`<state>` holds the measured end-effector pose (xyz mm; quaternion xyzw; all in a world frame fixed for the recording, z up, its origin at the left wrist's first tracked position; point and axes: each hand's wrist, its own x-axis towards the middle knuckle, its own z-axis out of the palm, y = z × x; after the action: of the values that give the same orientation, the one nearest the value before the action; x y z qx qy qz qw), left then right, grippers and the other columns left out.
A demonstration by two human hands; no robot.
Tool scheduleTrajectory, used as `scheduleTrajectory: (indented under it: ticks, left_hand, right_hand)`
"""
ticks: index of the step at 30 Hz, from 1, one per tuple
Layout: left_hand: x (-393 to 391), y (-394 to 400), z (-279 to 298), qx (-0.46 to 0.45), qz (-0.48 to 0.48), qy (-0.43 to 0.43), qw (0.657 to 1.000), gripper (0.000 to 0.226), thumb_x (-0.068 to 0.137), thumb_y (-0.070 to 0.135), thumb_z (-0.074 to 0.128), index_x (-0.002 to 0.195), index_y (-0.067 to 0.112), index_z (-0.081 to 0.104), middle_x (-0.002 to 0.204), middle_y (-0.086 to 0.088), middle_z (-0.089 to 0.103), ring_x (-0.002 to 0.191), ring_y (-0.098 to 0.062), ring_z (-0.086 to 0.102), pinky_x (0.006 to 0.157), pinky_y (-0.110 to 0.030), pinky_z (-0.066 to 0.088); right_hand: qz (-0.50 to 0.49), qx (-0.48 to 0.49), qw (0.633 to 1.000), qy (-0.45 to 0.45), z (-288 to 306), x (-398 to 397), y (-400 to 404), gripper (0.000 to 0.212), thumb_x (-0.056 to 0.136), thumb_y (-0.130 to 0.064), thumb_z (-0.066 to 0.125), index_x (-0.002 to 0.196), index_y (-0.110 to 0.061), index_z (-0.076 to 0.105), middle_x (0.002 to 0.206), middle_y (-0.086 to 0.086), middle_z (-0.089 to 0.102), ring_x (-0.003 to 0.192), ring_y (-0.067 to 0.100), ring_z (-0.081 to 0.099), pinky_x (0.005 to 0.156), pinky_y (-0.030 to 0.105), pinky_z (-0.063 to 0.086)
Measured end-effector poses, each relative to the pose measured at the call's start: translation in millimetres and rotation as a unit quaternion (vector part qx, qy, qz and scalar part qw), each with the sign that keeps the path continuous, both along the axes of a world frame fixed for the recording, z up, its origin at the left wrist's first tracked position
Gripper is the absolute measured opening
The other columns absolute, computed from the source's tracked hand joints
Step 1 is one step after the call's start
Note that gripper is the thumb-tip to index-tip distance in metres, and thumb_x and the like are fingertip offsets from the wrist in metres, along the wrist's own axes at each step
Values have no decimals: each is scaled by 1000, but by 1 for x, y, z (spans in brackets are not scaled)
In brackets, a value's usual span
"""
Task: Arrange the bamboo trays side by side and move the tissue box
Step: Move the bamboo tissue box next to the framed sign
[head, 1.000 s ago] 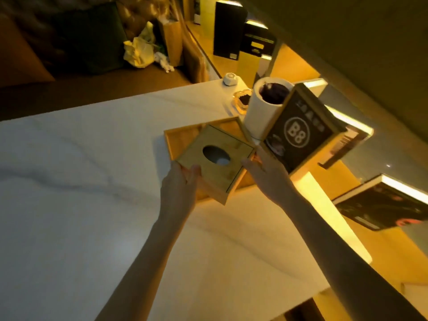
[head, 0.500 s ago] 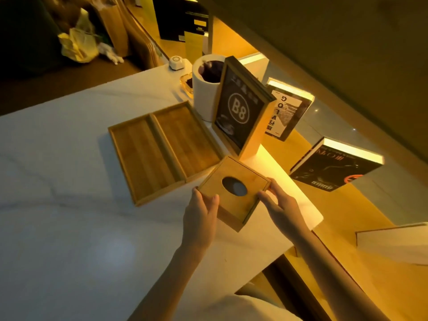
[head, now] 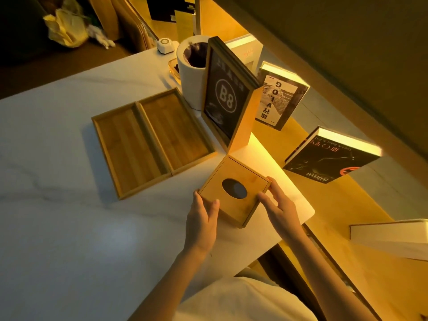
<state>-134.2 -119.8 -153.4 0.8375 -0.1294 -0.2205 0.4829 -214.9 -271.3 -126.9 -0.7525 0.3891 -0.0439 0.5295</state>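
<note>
Left hand point(head: 202, 220) and right hand point(head: 279, 208) clasp the tissue box point(head: 228, 185) at its seven and three o'clock walls; it looks rigid, light and smooth, so squeeze the sides.

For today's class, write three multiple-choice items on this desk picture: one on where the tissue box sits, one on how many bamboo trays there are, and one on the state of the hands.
1. Where is the tissue box?
A. Inside a tray
B. On the table near its right edge, in front of the B8 frame
C. On a book

2. How many bamboo trays lie on the table?
A. One
B. Two
C. Four

3. What are the hands doing?
A. Both rest on the box's sides
B. Both lift a tray
C. One holds a book

Key: 1 B, the box stands on the white top, clear of the trays. 2 B, the left tray and right tray lie side by side, touching. 3 A, the left hand and right hand flank the box.
</note>
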Motion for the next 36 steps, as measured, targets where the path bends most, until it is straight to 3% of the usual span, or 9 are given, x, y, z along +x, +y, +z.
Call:
scheduleTrajectory:
  ticks: [2, 4, 10, 12, 14, 17, 21, 30, 36]
  left_hand:
    - [0, -1, 0, 6, -1, -5, 1000, 47, 90, 27, 45, 131, 8, 32, 121, -10, 59, 98, -12, 59, 68, 2, 46]
    - [0, -2, 0, 12, -1, -9, 1000, 46, 91, 25, 45, 131, 8, 32, 121, -11, 58, 95, -8, 56, 64, 4, 44]
    - [0, -3, 0, 41, -11, 0, 999, 62, 91, 28, 42, 142, 9, 11, 138, -12, 45, 119, -19, 50, 69, 7, 38]
    - [-3, -3, 6, 54, -12, -19, 998, 68, 92, 33, 40, 142, 13, 0, 151, -11, 25, 134, -21, 35, 91, -8, 40]
    - [-9, -2, 10, 89, -13, -100, 991, 73, 88, 47, 35, 139, 19, -10, 155, -2, -1, 142, -18, 9, 109, -27, 27]
    - [-21, -4, 9, 137, -31, -162, 977, 79, 77, 72, 8, 133, 20, -14, 146, 5, -12, 137, -12, -4, 112, -31, 10]
    - [-25, -8, 4, 179, -53, -147, 971, 87, 68, 74, -12, 132, 16, -14, 144, 1, -17, 136, -14, -8, 109, -30, 2]
    - [10, -9, 13, 207, -137, -152, 957, 71, 90, 48, 28, 132, 17, -21, 147, -1, -23, 143, -21, -6, 115, -32, 8]
    - [19, -5, 15, 220, -172, -185, 942, 70, 86, 58, 18, 130, 20, -21, 140, 2, -26, 140, -17, -12, 115, -35, 4]
  right_hand:
    - [-5, 4, 1000, -2, -4, 0, 0, 75, 79, -60, 42, 141, -21, 29, 150, 4, 34, 138, 27, 29, 108, 49, 30]
    - [-11, 8, 1000, -7, -7, 0, 0, 66, 84, -50, 46, 141, -20, 29, 149, 4, 35, 137, 27, 29, 108, 48, 30]
    - [2, -2, 1000, 0, -10, 0, -1, 63, 86, -41, 44, 142, -20, 26, 150, 4, 33, 138, 26, 29, 108, 47, 30]
    - [14, -28, 999, 22, -12, -1, -3, 65, 88, -43, 42, 144, -21, 18, 153, 4, 26, 140, 26, 24, 110, 46, 27]
    - [35, -90, 995, 32, -13, -2, -2, 66, 91, -46, 40, 145, -24, 10, 156, 2, 17, 142, 24, 17, 113, 43, 22]
    - [96, -185, 977, 40, -17, -6, 1, 66, 85, -56, 25, 142, -31, 2, 156, -4, 7, 144, 19, 6, 117, 42, 10]
    - [107, -236, 963, 69, -25, -8, 6, 73, 76, -73, -1, 139, -35, -9, 147, -16, -9, 138, 7, -11, 112, 32, -5]
    - [87, -268, 952, 116, -27, -18, 29, 73, 75, -72, -1, 135, -34, -16, 147, -13, -12, 136, 7, -11, 112, 32, -2]
    - [83, -298, 942, 130, -24, -18, 37, 69, 80, -66, -2, 138, -30, -11, 148, -11, -13, 138, 11, -14, 114, 36, -5]
